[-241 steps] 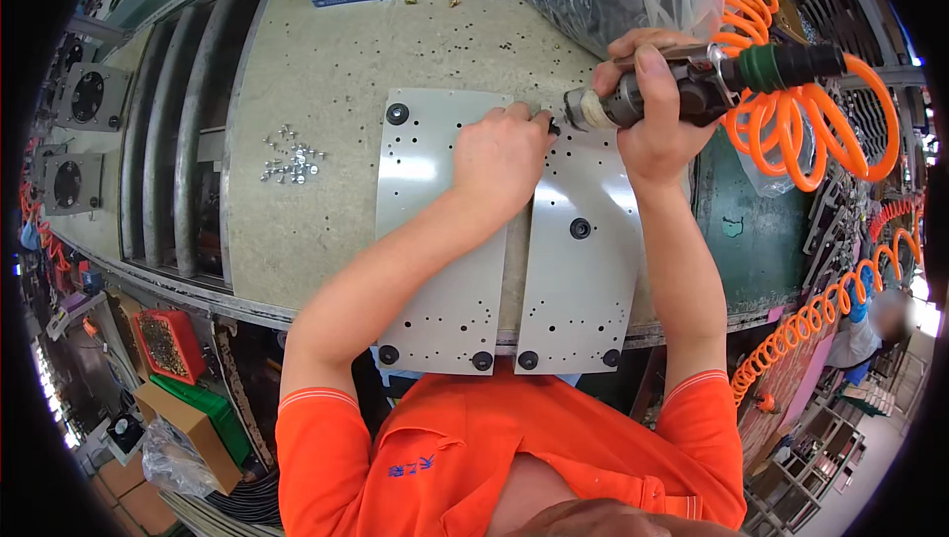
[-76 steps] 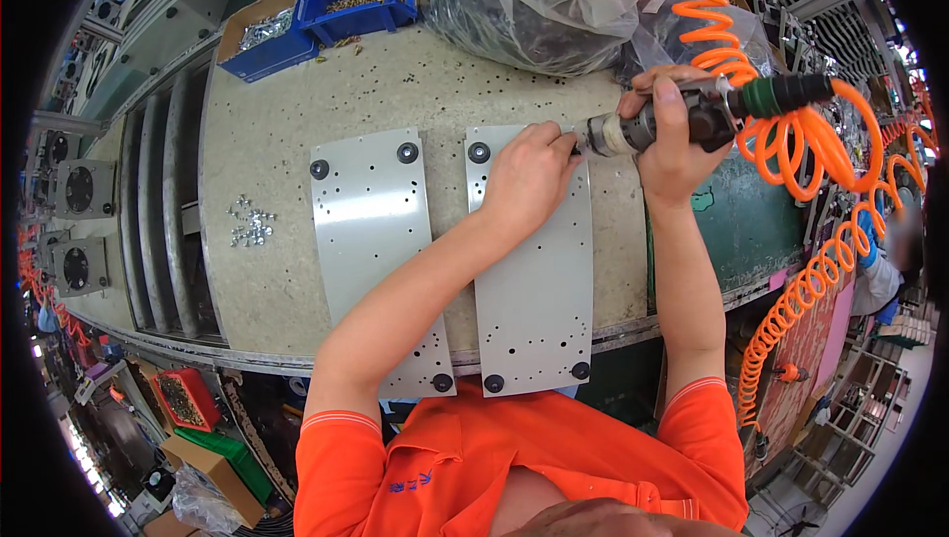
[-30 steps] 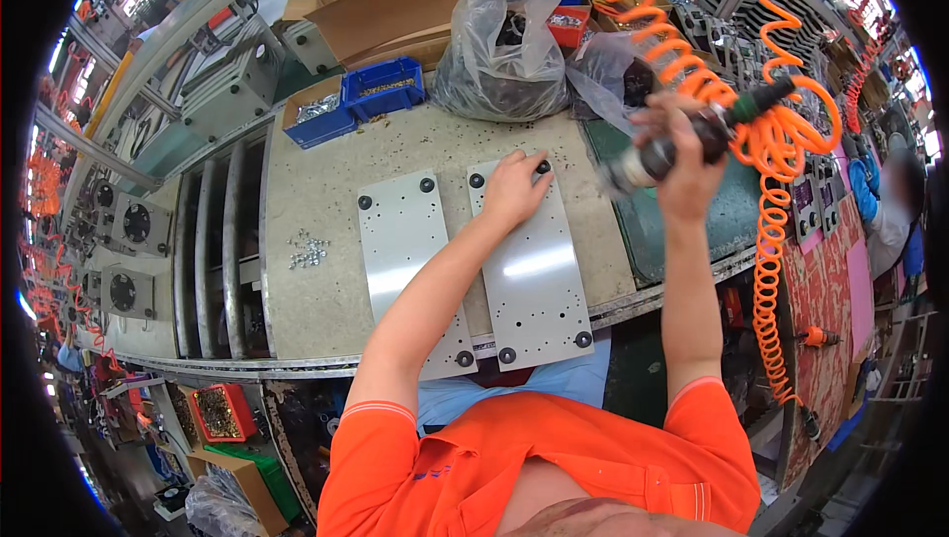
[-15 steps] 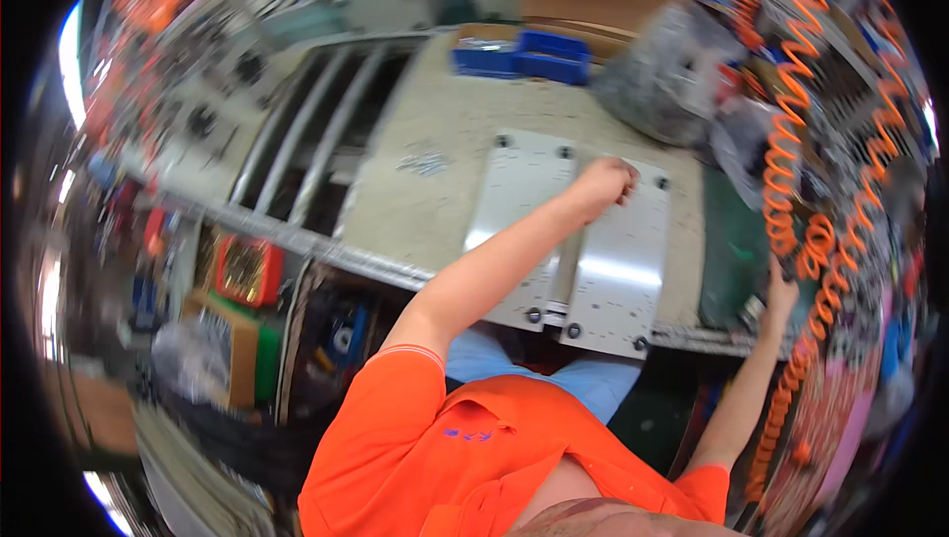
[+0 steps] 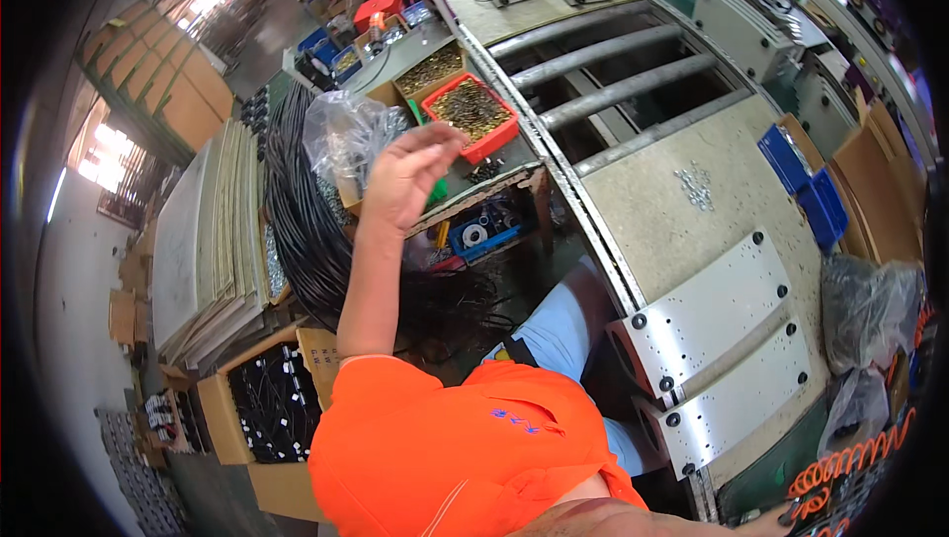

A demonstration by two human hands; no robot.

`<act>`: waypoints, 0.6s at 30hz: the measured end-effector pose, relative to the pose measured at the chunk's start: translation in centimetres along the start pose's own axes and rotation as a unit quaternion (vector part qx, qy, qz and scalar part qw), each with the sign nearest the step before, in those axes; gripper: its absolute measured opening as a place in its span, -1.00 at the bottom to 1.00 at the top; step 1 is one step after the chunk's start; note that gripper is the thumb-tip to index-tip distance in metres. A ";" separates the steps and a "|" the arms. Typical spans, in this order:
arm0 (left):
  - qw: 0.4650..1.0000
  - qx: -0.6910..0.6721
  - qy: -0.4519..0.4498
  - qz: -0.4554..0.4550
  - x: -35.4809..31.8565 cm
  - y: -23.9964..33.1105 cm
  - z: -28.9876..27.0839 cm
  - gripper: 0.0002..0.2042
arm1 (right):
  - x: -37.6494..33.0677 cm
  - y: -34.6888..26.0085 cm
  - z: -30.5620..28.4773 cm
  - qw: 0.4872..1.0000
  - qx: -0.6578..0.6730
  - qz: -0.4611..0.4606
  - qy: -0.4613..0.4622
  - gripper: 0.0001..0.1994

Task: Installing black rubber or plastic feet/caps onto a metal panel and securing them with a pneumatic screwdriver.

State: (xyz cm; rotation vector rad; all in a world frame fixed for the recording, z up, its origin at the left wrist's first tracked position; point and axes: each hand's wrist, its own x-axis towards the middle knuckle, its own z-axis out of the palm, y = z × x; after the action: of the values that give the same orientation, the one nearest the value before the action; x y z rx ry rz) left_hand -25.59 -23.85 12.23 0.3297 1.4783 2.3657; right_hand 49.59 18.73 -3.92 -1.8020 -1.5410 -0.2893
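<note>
My left hand [image 5: 405, 176] is raised at the edge of a red bin [image 5: 504, 132] full of small brass-coloured screws [image 5: 469, 110]. Its fingers point at the bin, partly bent and apart, and nothing shows in them. My right hand [image 5: 769, 523] is at the lower right edge, closed around a dark hand tool [image 5: 791, 512], most of it hidden, beside an orange coiled hose [image 5: 840, 468]. Between my hands lie two grey metal panels, an upper one [image 5: 707, 315] and a lower one [image 5: 736, 404], side by side on the workbench, with round black feet at their corners.
Loose small silver parts [image 5: 695, 187] lie on the workbench [image 5: 643, 211]. Metal rollers [image 5: 633, 97] cross a gap beyond it. Blue bins [image 5: 820, 206] and a plastic bag [image 5: 865, 310] stand at the right. Black cables [image 5: 297, 201] hang beside stacked boards [image 5: 203, 241].
My view has swung left. My left hand has moved from above the panels to the red bin, and its fingers have opened. My right hand stays by the orange hose.
</note>
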 end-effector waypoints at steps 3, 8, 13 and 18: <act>0.996 -0.013 0.034 0.085 -1.5 3.3 -2.5 -0.72 | -2.1 -5.1 -2.7 0.997 0.056 -0.041 0.044 -0.58; 0.993 -0.099 0.036 0.056 -3.0 4.6 -6.1 -0.71 | -4.4 -11.4 -4.7 0.988 0.121 -0.063 0.069 -0.67; 0.938 0.062 0.212 0.267 -4.9 8.2 -11.5 -0.74 | -6.2 -16.1 -7.5 0.992 0.111 -0.044 0.039 -0.69; 0.870 0.305 0.315 0.225 -1.6 5.5 -21.4 -0.70 | -7.2 -6.6 -3.7 0.980 0.173 0.045 -0.086 -0.71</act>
State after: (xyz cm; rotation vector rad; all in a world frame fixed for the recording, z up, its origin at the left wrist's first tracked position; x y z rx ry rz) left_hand -32.75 -44.35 7.86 0.0253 2.7349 2.3863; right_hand 42.74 10.89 -3.16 -1.6452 -1.5119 0.1761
